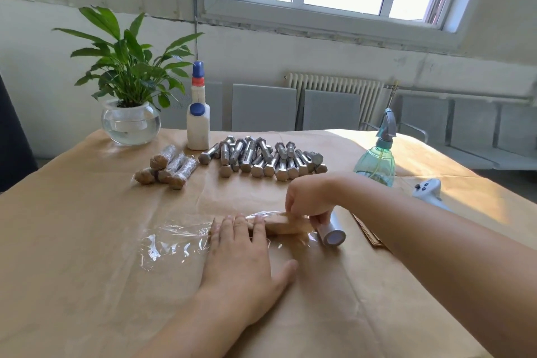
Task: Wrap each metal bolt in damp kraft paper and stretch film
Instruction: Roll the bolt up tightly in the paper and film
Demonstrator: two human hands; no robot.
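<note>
A kraft-paper-wrapped bolt (286, 227) lies on a sheet of stretch film (171, 244) spread over the paper-covered table (87, 270). My left hand (244, 256) lies flat with straight fingers pressing the left part of the bundle and the film. My right hand (309, 197) curls over the bundle's right end and pinches the film there. The film roll (331, 231) lies just right of that hand, touching it. A pile of bare metal bolts (261, 157) sits farther back. Several wrapped bolts (168, 167) are stacked to its left.
A spray bottle (377, 157) stands at the back right, with a white controller (430, 189) beside it. A white glue bottle (198, 119) and a potted plant in a glass bowl (130, 122) stand at the back left. Kraft sheets (369, 234) lie under my right forearm.
</note>
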